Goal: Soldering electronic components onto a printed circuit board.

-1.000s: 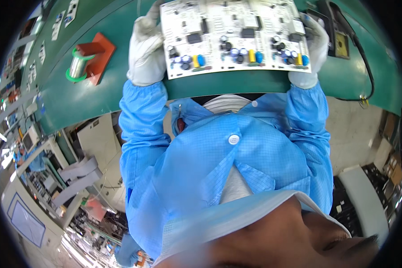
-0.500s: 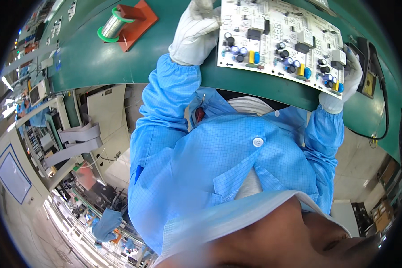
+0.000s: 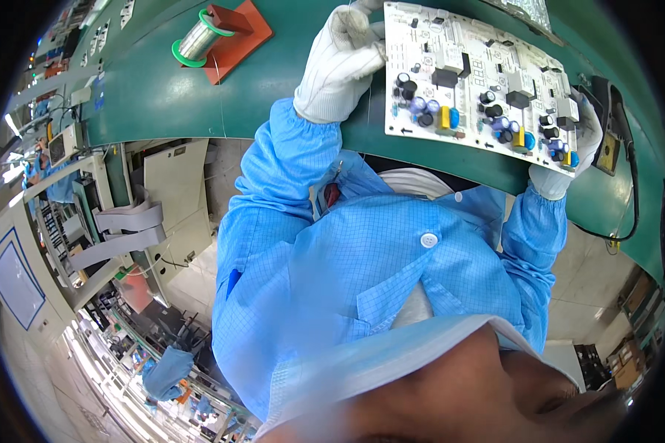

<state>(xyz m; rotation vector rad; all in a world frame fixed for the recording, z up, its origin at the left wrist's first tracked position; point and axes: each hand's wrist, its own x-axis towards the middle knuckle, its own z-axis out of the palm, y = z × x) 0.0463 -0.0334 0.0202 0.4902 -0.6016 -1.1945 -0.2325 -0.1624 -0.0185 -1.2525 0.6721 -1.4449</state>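
Note:
A white circuit board (image 3: 465, 96) is held tilted above the green workbench, its face crowded with black and blue capacitors, relays, and yellow and blue parts. My left hand (image 3: 340, 63), in a white glove, is closed at the board's left edge, thumb side against it; the tips of some fingers are hard to make out at the top of the picture. My right hand (image 3: 588, 140), also gloved, grips the board's right end, with its fingers partly hidden behind the board.
Left on the green workbench (image 3: 140, 103) stands a solder wire spool (image 3: 199, 40) on a red-brown holder (image 3: 247, 33). A dark tool stand (image 3: 609, 125) with a black cable (image 3: 634, 192) is just right of my right hand. Grey cabinets and other workstations lie further left.
The board has shifted slightly right and down, and its left end is turned a little. My left hand has moved right with it; my right hand has barely moved.

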